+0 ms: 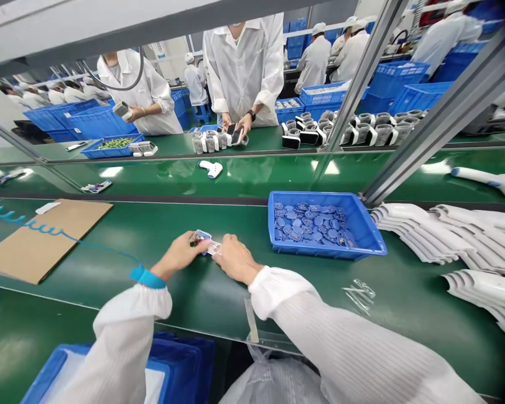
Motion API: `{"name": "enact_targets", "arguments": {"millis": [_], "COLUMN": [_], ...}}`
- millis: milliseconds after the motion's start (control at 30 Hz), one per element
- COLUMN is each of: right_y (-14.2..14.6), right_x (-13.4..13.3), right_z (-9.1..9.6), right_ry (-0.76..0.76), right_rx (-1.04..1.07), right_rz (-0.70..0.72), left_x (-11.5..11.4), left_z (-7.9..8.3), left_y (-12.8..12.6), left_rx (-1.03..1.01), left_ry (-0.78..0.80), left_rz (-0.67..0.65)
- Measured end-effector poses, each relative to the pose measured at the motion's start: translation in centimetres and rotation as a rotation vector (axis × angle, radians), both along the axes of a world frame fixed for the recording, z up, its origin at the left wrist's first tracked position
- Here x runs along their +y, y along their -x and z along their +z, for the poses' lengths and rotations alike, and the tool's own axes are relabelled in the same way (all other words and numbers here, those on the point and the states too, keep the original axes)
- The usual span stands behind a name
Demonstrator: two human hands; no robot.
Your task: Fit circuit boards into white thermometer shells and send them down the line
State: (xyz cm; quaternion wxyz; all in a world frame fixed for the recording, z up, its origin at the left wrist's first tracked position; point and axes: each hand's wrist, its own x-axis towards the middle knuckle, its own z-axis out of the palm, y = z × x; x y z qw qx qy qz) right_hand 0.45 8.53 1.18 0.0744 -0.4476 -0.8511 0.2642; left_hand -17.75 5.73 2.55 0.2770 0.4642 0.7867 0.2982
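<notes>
My left hand (180, 255) is closed around a small electronic assembly (202, 234) with a pale blue-white face and bits of red and dark wiring. Closed fingers of my right hand (236, 261) pinch a small whitish flat piece (215, 248) that meets the assembly's right side. Whether the two parts are joined, I cannot tell. Both hands are just above the green bench (239, 216). A blue wristband (147, 278) with a coiled cord circles my left wrist.
Right of my hands stands a blue bin (328, 252) of round blue circuit boards. White curved shells (421, 233) are stacked farther right, near small clear strips (361, 294). A brown board (46, 241) lies left. On the conveyor sits a white thermometer-like housing (211, 168); co-workers stand beyond.
</notes>
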Motion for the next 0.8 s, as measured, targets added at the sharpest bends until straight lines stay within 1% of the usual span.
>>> {"name": "enact_targets", "arguments": {"millis": [33, 100, 167, 200, 267, 300, 367, 433, 500, 567, 633, 667, 700, 733, 800], "right_y": [-1.7, -5.7, -10.0, -12.0, -15.0, -16.0, -17.2, -17.8, -18.4, -19.5, -21.5, -22.7, -24.0, -25.3, -27.5], "right_x": [-1.0, -2.9, -4.5, -5.2, -6.2, -6.6, -7.3, -7.8, -8.3, -8.6, -8.5, -8.4, -8.1, -7.9, -7.7], "right_z": [0.1, 0.5, 1.3, 1.8, 2.5, 2.7, 3.0, 3.5, 4.3, 5.4, 6.1, 6.0, 5.4, 4.3, 1.3], "right_ry": [0.025, 0.047, 0.04, 0.037, 0.019, 0.002, -0.051, -0.116, -0.21, -0.336, -0.441, -0.462, -0.461, -0.443, -0.381], "right_rx": [0.013, 0.056, 0.145, 0.258, 0.408, 0.441, 0.415, 0.352, 0.29, 0.246, 0.219, 0.191, 0.137, 0.069, -0.1], "right_rz": [-0.005, -0.015, -0.047, -0.092, -0.176, -0.21, -0.254, -0.273, -0.269, -0.283, -0.38, -0.451, -0.521, -0.581, -0.631], "left_x": [-1.3, -3.4, -4.9, -5.4, -6.1, -6.3, -6.5, -6.6, -6.5, -6.3, -6.1, -5.9, -5.8, -5.7, -5.4], "left_z": [-0.7, -1.3, -1.0, -0.8, -0.2, 0.0, 0.3, 0.4, 0.3, -0.1, -0.8, -1.1, -1.5, -1.9, -2.4], "left_y": [-1.5, -4.7, -8.1, -9.8, -13.0, -14.4, -16.9, -18.8, -20.2, -21.2, -21.9, -22.3, -22.5, -22.7, -23.1], "left_rx": [-0.04, -0.154, -0.28, -0.322, -0.332, -0.294, -0.198, -0.111, -0.058, -0.048, -0.113, -0.18, -0.266, -0.366, -0.581], "left_ry": [0.006, 0.007, -0.029, -0.057, -0.103, -0.11, -0.104, -0.1, -0.092, -0.072, -0.034, -0.016, 0.003, 0.022, 0.074], "left_rz": [-0.062, -0.163, -0.249, -0.285, -0.335, -0.355, -0.403, -0.467, -0.527, -0.528, -0.482, -0.457, -0.441, -0.434, -0.421]}}
